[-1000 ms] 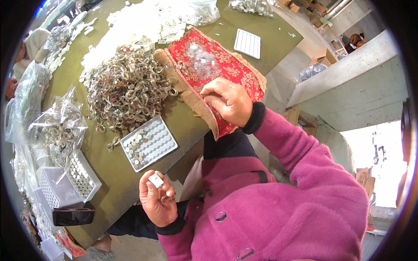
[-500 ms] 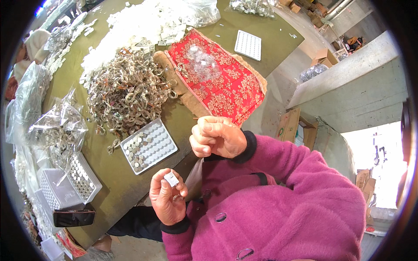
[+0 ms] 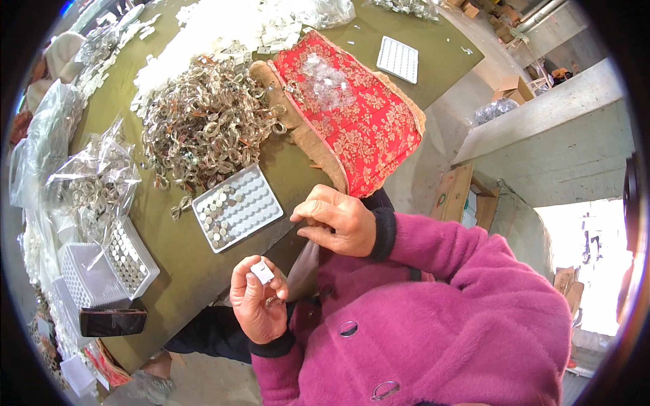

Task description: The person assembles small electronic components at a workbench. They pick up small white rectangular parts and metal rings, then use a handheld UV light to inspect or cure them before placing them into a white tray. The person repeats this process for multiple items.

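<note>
My left hand [image 3: 256, 301] is raised near my chest, palm up, and pinches a small white square piece [image 3: 262, 272] between thumb and fingers. My right hand [image 3: 336, 220] hovers just above and to the right of it, fingers curled and pinched together; whether a tiny part sits in them I cannot tell. A white grid tray [image 3: 237, 206], partly filled with small round metal pieces, lies on the olive table [image 3: 176, 271] in front of the hands. Behind it spreads a big heap of metal rings [image 3: 203, 125].
A red flowered cloth [image 3: 359, 115] with clear small parts lies at the table's right. Another white tray [image 3: 398, 59] sits far back. Plastic bags [image 3: 91, 183], stacked trays [image 3: 108, 267] and a dark phone [image 3: 112, 322] line the left. Cardboard boxes [image 3: 457, 196] stand to the right.
My right hand has come back from the red cloth toward my chest, and now sits close above the left hand. The left hand has risen slightly with the white piece.
</note>
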